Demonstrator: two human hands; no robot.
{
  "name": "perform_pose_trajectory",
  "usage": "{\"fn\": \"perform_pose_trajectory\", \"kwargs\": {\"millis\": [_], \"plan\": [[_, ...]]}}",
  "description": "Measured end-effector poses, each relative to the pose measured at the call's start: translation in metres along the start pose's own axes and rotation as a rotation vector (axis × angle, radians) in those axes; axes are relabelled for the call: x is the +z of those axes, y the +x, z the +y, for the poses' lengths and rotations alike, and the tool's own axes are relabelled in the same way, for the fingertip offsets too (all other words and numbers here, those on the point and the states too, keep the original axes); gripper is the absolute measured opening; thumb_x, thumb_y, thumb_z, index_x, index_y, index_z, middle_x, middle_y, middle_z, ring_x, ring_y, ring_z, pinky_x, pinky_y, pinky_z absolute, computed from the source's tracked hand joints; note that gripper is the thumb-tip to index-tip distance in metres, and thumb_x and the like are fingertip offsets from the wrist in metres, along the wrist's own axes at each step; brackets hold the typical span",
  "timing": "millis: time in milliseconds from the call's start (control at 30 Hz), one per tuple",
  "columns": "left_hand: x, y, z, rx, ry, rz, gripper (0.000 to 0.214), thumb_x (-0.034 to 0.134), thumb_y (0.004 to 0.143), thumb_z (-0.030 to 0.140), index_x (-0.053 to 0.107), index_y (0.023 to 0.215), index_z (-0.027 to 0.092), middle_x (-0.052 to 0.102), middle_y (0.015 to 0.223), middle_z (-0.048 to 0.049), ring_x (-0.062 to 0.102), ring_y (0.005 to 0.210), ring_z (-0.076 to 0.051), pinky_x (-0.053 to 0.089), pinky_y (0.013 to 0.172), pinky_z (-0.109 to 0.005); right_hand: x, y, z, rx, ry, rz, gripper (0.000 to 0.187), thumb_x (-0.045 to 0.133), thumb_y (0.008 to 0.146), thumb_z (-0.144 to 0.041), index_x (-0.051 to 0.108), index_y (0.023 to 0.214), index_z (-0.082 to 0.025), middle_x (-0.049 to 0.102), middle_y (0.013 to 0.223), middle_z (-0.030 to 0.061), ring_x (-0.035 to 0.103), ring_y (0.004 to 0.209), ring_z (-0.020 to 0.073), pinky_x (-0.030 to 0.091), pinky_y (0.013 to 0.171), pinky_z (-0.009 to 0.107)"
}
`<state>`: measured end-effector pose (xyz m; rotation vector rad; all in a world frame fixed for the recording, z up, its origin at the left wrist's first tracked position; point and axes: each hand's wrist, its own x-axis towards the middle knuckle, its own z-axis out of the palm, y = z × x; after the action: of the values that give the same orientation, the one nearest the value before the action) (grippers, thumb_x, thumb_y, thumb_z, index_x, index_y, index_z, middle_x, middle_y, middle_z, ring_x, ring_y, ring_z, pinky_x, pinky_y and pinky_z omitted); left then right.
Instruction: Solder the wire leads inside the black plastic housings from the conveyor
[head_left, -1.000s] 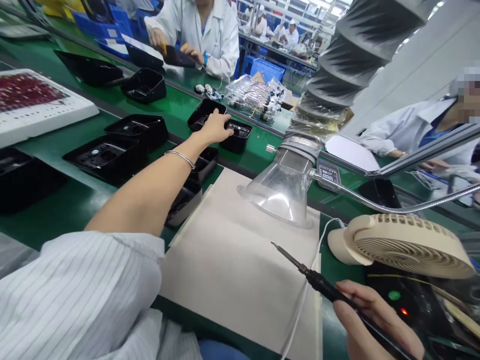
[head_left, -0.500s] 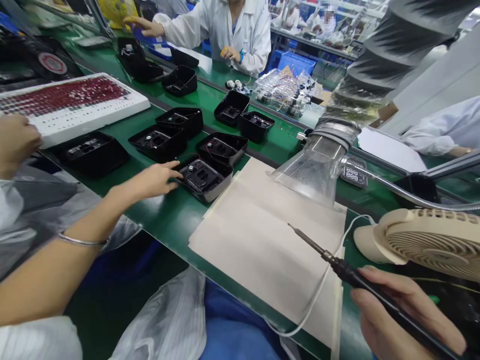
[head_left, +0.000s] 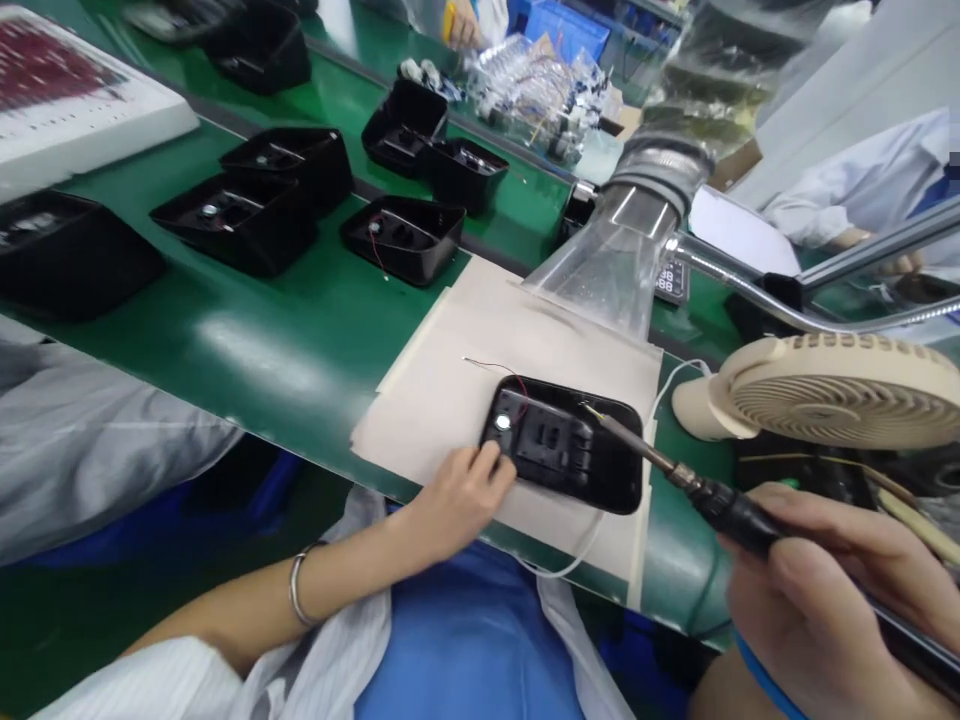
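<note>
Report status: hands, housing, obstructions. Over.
Left hand holds black housing by its left end, on beige mat. Right hand grips soldering iron, tip at housing's far right edge. Fume hood and fan close behind, not touching.

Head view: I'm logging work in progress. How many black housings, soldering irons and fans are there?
Black housings on the belt: 7
Black housing on the mat: 1
Soldering iron: 1
Beige fan: 1
Total: 10
</note>
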<state>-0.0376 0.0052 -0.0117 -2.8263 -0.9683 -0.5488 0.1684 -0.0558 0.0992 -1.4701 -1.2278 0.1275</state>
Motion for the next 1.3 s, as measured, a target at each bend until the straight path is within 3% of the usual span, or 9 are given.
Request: {"fn": "perform_pose_trajectory", "kwargs": {"millis": [133, 367, 533, 767, 900, 1033, 1133, 1300], "plan": [[0.007, 0.011, 0.016, -0.035, -0.040, -0.001, 0.043, 0.057, 0.087, 0.036, 0.055, 0.117, 0.005, 0.060, 0.110, -0.0182, 0.054, 0.075, -0.020, 0.044, 0.064, -0.031, -0.004, 0.003, 0.004, -0.073, -0.011, -0.001, 0.022, 0.070, 0.068, -0.017, 0.075, 0.087, -0.026, 0.067, 0.069, -0.0014, 0.061, 0.053, 0.0155, 0.043, 0.041, 0.027], [0.011, 0.020, 0.005, -0.156, -0.017, -0.034, 0.067, 0.064, 0.070, 0.064, 0.058, 0.118, 0.018, 0.055, 0.119, -0.0225, 0.054, 0.086, -0.029, 0.043, 0.069, -0.037, -0.012, 0.009, 0.021, -0.073, -0.042, -0.180, 0.026, 0.065, 0.074, -0.013, 0.070, 0.097, -0.024, 0.065, 0.068, 0.0003, 0.057, 0.050, 0.0150, 0.044, 0.041, 0.027], [0.010, 0.024, 0.002, -0.118, 0.036, -0.096, 0.069, 0.063, 0.068, 0.067, 0.059, 0.118, 0.018, 0.057, 0.115, -0.0205, 0.053, 0.088, -0.029, 0.041, 0.069, -0.034, -0.010, 0.013, 0.024, -0.013, -0.093, -0.293, 0.023, 0.064, 0.075, -0.010, 0.067, 0.094, -0.022, 0.064, 0.069, 0.0003, 0.059, 0.057, 0.0146, 0.046, 0.046, 0.025], [0.009, 0.031, -0.004, 0.000, 0.105, -0.080, 0.063, 0.046, 0.083, 0.064, 0.058, 0.118, 0.013, 0.058, 0.115, -0.0193, 0.049, 0.095, -0.028, 0.037, 0.075, -0.036, 0.001, 0.009, 0.018, 0.194, -0.225, -0.225, 0.003, 0.067, 0.074, -0.026, 0.068, 0.077, -0.023, 0.066, 0.071, -0.0010, 0.057, 0.056, 0.0141, 0.044, 0.051, 0.028], [0.011, 0.033, -0.002, 0.010, 0.062, -0.057, 0.057, 0.040, 0.088, 0.060, 0.062, 0.113, 0.012, 0.060, 0.115, -0.0161, 0.048, 0.095, -0.027, 0.035, 0.078, -0.037, 0.012, 0.008, 0.012, 0.153, -0.301, -0.286, 0.003, 0.064, 0.077, -0.025, 0.067, 0.076, -0.025, 0.064, 0.064, -0.0046, 0.055, 0.053, 0.0114, 0.042, 0.054, 0.026], [0.015, 0.023, 0.005, -0.056, 0.061, -0.007, 0.052, 0.048, 0.087, 0.052, 0.060, 0.118, 0.013, 0.060, 0.116, -0.0162, 0.049, 0.096, -0.027, 0.033, 0.079, -0.035, 0.028, 0.009, 0.009, 0.181, -0.361, -0.370, 0.009, 0.059, 0.081, -0.025, 0.063, 0.073, -0.024, 0.057, 0.053, -0.0073, 0.051, 0.046, 0.0075, 0.040, 0.050, 0.022], [0.019, 0.015, 0.010, -0.139, 0.079, 0.047, 0.049, 0.054, 0.086, 0.050, 0.059, 0.122, 0.016, 0.061, 0.112, -0.0159, 0.050, 0.094, -0.027, 0.033, 0.079, -0.035, 0.038, 0.011, 0.013, 0.152, -0.385, -0.428, 0.014, 0.057, 0.082, -0.022, 0.061, 0.068, -0.022, 0.056, 0.051, -0.0072, 0.050, 0.045, 0.0063, 0.038, 0.046, 0.019], [0.021, 0.015, 0.010, -0.154, 0.052, 0.108, 0.042, 0.053, 0.086, 0.049, 0.064, 0.114, 0.019, 0.063, 0.109, -0.0148, 0.052, 0.091, -0.026, 0.036, 0.077, -0.034, 0.046, 0.011, 0.023, 0.064, -0.337, -0.503, 0.014, 0.056, 0.082, -0.017, 0.060, 0.069, -0.020, 0.055, 0.050, -0.0073, 0.049, 0.043, 0.0058, 0.038, 0.042, 0.016]]}}
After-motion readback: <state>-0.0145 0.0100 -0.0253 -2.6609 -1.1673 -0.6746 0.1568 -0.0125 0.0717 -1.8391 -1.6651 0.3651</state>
